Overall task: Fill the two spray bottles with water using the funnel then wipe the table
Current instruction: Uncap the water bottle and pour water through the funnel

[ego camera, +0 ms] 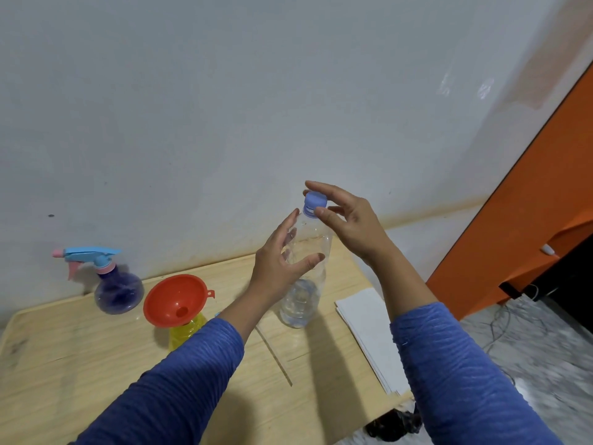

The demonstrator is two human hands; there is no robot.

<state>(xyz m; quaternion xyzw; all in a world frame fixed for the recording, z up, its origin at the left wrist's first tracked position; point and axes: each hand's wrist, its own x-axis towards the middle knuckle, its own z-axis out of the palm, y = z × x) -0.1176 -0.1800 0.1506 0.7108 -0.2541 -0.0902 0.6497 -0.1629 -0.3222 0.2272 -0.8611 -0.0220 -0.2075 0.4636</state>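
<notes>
A clear water bottle (301, 303) with a little water in its bottom stands upright on the wooden table (96, 364). My left hand (276, 268) holds its upper body, thumb in front and fingers behind. My right hand (349, 220) pinches the bottle's blue cap (313, 202) between thumb and index finger. To the left, a red funnel (176, 300) sits in the neck of a yellow spray bottle (184, 330). Further left stands a purple spray bottle (118, 292) with its blue and pink spray head (88, 256) screwed on.
A stack of white cloth or paper (369, 332) lies along the table's right edge. A grey wall rises just behind the table. An orange panel (513, 236) stands at the right, with cables on the floor. A black bag (394, 425) lies below the table's front right corner.
</notes>
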